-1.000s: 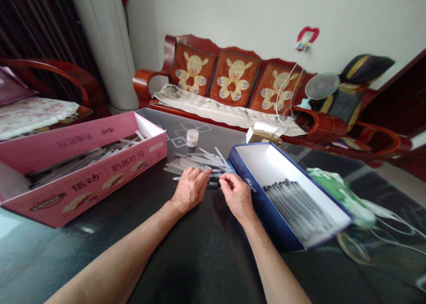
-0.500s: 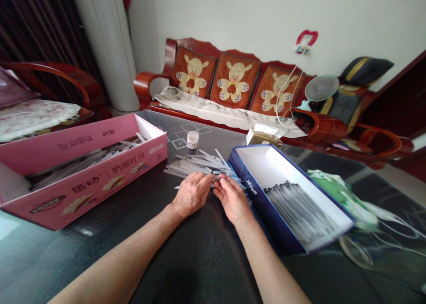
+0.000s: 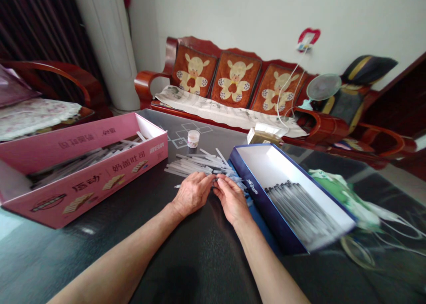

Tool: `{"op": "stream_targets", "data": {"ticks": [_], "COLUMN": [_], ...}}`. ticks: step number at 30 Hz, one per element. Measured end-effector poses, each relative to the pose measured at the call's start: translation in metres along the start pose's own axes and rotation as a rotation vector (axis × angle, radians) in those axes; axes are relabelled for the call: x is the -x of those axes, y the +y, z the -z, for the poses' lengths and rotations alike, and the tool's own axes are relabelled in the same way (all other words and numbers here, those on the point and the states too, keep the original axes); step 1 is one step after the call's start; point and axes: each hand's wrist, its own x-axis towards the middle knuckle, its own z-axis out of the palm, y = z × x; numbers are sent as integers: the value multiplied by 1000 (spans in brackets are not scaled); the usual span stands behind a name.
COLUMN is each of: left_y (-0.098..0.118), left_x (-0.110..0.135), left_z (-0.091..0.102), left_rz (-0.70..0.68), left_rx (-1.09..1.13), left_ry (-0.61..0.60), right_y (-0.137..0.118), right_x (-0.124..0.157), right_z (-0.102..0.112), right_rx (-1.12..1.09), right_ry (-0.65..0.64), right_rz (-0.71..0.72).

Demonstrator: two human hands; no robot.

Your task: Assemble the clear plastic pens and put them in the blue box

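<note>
My left hand is closed around a slim pen, whose pointed tip sticks out to the left past the knuckles. Fingertip to fingertip with it, my right hand pinches a small dark piece at the pen's other end; the fingers hide most of it. Just beyond both hands, a loose pile of whitish translucent tubes lies on the dark table. To the right, a blue box with a white inside holds many grey pens with dark ends, lying side by side.
A pink box with more thin tubes stands at the left. Behind the pile is a small paper cup. A tissue box sits at the back, and a green and white plastic bag with cords lies at the right. A wooden sofa stands beyond.
Both hands stay nearly in place, with only a slight shift of the fingertips where they meet. The view has moved very slightly.
</note>
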Motion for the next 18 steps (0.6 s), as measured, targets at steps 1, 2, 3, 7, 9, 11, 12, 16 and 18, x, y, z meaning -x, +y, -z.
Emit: {"op": "stream_targets", "data": {"ticks": [1, 2, 3, 7, 9, 11, 12, 16, 18], "left_y": [0, 0, -1, -2, -3, -2, -2, -1, 0], "left_x": [0, 0, 0, -1, -1, -2, -2, -4, -4], "left_z": [0, 0, 1, 1, 1, 2, 3, 5, 6], "left_rz": [0, 1, 2, 23, 41, 50, 51, 47, 40], "left_rx": [-1, -2, -5, -49, -79, -96, -101, -104, -92], "left_ry": [-2, -3, -5, -37, -48, -49, -49, -62, -70], "right_y": [1, 2, 4, 10, 12, 11, 10, 5, 3], "right_x": [0, 0, 0, -2, -4, -5, -6, -7, -6], "right_z": [0, 0, 0, 4, 6, 9, 10, 12, 13], "right_rx": [13, 23, 31, 124, 235, 340, 376, 426, 457], "right_ry": [8, 14, 17, 36, 50, 39, 20, -39, -37], "right_rz": [8, 17, 27, 106, 170, 224, 240, 260, 261]}}
